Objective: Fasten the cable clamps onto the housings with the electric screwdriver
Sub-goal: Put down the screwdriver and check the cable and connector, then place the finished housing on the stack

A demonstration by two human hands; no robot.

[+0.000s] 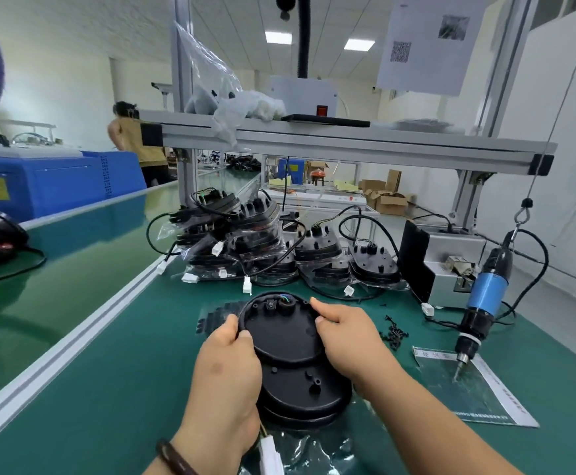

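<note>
Head | left hand (226, 368), right hand (348, 337) grip housing (286, 334) edges | screwdriver (485, 296) well apart

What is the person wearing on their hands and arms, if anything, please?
The left hand and the right hand are both bare, with no gloves. No sleeves show as far as the picture's lower edge. A dark brown band circles the left wrist; nothing shows on the right wrist.
</note>
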